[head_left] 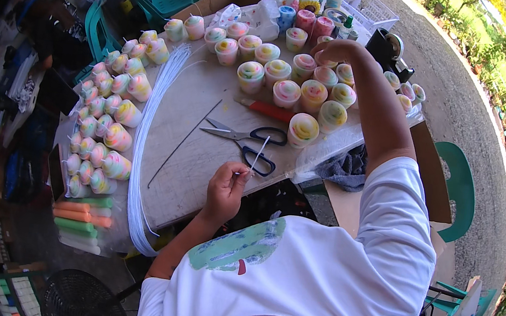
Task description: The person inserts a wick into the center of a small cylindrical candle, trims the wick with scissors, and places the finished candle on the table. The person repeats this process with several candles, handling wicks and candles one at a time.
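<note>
In the head view, the left hand (225, 189) pinches a thin white strand (259, 154) near its lower end, slanting up over the handles of the scissors (238, 135) on the table (204, 91), while the right hand (337, 51) reaches among the far swirled cups (303, 131), fingers bent downward, though I can't tell whether they grip one. The right forearm (369, 100) passes over crowded cups, so a low sweep could tip one; the strand, so lightly pinched, might slip or bend if it caught those handles.
</note>
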